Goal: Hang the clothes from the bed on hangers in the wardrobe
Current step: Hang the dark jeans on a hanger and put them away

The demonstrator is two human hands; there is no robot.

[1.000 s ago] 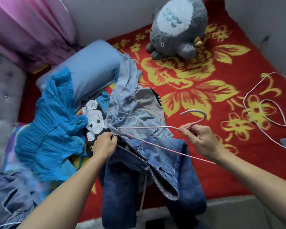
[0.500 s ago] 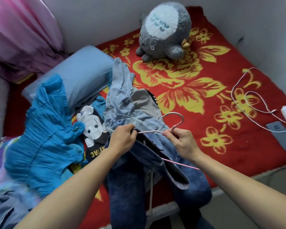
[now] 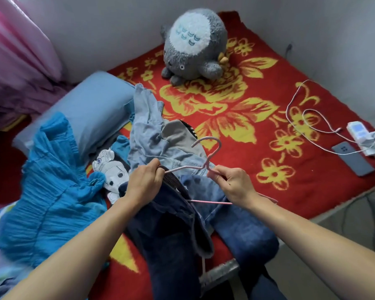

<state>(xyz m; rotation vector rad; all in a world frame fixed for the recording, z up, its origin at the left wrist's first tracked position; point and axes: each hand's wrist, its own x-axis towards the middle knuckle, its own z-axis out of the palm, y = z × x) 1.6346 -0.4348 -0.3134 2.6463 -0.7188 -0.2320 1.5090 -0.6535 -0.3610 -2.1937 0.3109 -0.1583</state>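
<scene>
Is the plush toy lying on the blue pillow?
No, the grey plush toy sits on the red floral blanket, apart from the pillow.

Free: bare red blanket [image 3: 258, 148] mid-bed, right of the clothes heap [image 3: 152, 137]. Blocked: plush toy [image 3: 193, 44] by the far wall [image 3: 117, 29]; pillow [image 3: 91, 111] and blue garment [image 3: 50, 191] at left; white cable [image 3: 287, 111], charger [image 3: 359, 131] and phone [image 3: 353, 159] near the right edge.

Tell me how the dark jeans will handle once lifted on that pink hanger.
Probably floppy: the dark jeans drape in folds over the bed edge. Likely heavy for the thin pink hanger, which may flex or tilt. They could slide along its bar.
</scene>
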